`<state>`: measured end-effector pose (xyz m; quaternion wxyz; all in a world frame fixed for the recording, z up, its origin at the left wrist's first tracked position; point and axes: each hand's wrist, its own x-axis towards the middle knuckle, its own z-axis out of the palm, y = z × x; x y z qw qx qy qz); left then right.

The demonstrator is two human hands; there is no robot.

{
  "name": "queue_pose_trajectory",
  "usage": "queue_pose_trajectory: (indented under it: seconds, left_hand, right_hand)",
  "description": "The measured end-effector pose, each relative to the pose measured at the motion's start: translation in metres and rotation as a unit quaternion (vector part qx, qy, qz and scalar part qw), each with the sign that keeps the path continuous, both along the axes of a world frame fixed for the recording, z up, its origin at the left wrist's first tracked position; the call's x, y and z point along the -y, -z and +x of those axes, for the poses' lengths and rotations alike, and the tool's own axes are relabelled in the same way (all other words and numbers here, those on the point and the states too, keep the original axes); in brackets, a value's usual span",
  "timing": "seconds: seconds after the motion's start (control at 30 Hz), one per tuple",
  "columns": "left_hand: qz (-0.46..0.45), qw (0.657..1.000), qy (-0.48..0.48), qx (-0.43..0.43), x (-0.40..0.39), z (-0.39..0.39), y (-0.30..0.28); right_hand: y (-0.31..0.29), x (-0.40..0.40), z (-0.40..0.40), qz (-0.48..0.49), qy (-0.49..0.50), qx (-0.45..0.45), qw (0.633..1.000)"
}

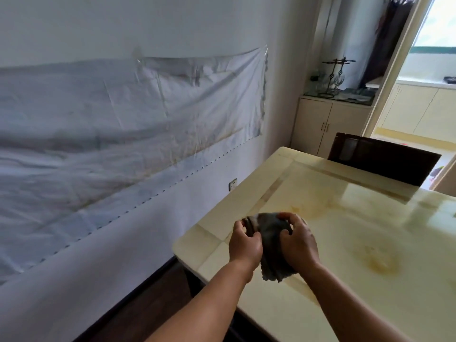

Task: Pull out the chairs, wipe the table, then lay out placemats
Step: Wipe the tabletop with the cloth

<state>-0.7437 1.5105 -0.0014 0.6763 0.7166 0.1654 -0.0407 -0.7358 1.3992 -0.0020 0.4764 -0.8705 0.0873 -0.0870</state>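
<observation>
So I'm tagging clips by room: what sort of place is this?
Probably a home dining area: a glossy table with a dark chair at its far side, and a cabinet carrying a rack of stemmed glasses. Both hands hold a cloth.

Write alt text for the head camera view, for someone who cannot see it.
Both hands, left hand and right hand, grip a dark grey cloth over the corner of a glossy cream table. A dark chair stands at the far side, and a white sheet covers the wall.
</observation>
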Motion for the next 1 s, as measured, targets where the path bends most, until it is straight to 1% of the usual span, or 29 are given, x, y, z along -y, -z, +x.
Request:
queue_pose_trajectory:
  seconds: [0.27, 0.4, 0.47, 0.6, 0.67, 0.73, 0.83, 0.9, 0.93, 1.0]
  left_hand:
    - [0.013, 0.999, -0.017, -0.024, -0.008, 0.041, 0.021]
    - [0.034, 0.997, -0.031, -0.061, 0.0, 0.06, 0.042]
    - [0.072, 0.994, -0.004, -0.085, 0.003, 0.069, 0.055]
    - [0.166, 0.975, 0.063, -0.132, 0.003, 0.081, 0.079]
    - [0.231, 0.962, 0.077, -0.122, 0.003, 0.084, 0.088]
    - [0.288, 0.944, 0.113, -0.114, 0.003, 0.086, 0.095]
    - [0.32, 0.928, 0.147, -0.124, 0.003, 0.093, 0.103]
    - [0.352, 0.916, 0.156, -0.114, 0.002, 0.097, 0.109]
    - [0.37, 0.907, 0.167, -0.11, 0.002, 0.1, 0.112]
    - [0.379, 0.904, 0.166, -0.109, 0.0, 0.105, 0.116]
  right_hand:
    - [0.025, -0.007, 0.054, -0.011, -0.028, -0.011, 0.999]
    - [0.048, -0.001, 0.078, -0.027, -0.058, -0.04, 0.997]
    - [0.065, 0.003, 0.088, -0.058, -0.089, -0.071, 0.992]
    - [0.095, 0.01, 0.099, -0.149, -0.136, -0.168, 0.965]
    - [0.104, 0.013, 0.101, -0.181, -0.154, -0.167, 0.957]
    - [0.109, 0.011, 0.104, -0.195, -0.185, -0.142, 0.953]
    - [0.118, 0.002, 0.11, -0.225, -0.252, -0.12, 0.934]
    - [0.125, -0.003, 0.11, -0.251, -0.288, -0.128, 0.915]
    - [0.129, -0.004, 0.111, -0.264, -0.294, -0.132, 0.909]
    - [0.132, -0.003, 0.113, -0.284, -0.285, -0.128, 0.906]
